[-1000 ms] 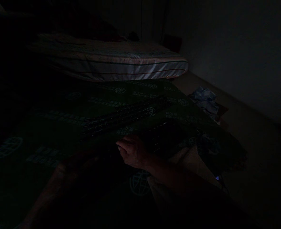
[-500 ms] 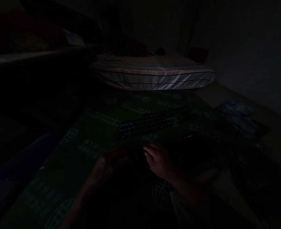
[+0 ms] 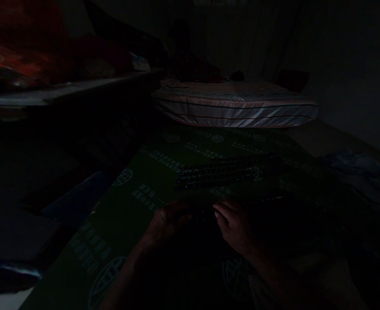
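Note:
The room is very dark. My left hand (image 3: 168,220) and my right hand (image 3: 234,224) rest close together on a green printed sheet (image 3: 144,189) spread on the floor. Both have their fingers curled inward toward a dark thing between them that I cannot make out. Just beyond my hands lie several long dark beaded strands (image 3: 220,174), side by side on the sheet.
A striped mattress (image 3: 238,107) lies at the far end of the sheet. A low dark ledge (image 3: 67,92) with red and pale bundles runs along the left. Crumpled bluish cloth (image 3: 358,165) sits on the floor at right, by the wall.
The view has swung to the left, so the mattress and strands sit further right in the picture. My left hand has come up beside my right hand.

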Motion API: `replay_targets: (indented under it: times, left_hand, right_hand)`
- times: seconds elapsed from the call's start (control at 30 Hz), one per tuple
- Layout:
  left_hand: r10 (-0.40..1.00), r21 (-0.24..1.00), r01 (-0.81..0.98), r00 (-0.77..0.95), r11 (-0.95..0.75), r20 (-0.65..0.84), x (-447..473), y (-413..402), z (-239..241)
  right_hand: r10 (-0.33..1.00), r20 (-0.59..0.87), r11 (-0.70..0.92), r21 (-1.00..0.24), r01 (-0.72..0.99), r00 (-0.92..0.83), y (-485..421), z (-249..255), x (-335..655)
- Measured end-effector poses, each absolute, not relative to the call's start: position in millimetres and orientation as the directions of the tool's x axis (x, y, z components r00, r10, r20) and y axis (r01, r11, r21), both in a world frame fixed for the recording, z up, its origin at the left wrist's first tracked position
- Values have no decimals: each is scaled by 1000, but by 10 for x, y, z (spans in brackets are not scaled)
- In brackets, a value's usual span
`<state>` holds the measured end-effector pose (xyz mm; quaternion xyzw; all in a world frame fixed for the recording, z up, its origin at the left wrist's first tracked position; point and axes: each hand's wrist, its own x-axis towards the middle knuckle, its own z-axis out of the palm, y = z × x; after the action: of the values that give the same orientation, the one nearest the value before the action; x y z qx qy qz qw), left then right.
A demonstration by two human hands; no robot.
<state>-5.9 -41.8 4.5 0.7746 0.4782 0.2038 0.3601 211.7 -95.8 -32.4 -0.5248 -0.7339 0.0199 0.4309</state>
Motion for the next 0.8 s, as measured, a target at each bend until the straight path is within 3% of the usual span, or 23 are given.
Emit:
replay_targets:
  times: [0.3, 0.57, 0.8]
  left_hand:
    - [898, 792, 552, 440, -261, -11, -56, -435, 37]
    - [953, 926, 337, 186, 168, -240, -80, -459, 91]
    - [951, 933, 262, 118, 248, -286, -86, -441, 82]
  right_hand:
    - [792, 607, 446, -493, 747, -73, -979, -354, 2125]
    - [782, 619, 448, -475, 758, -74, -1008, -391, 2150]
    - [781, 620, 447, -469, 762, -76, -1017, -399, 2158]
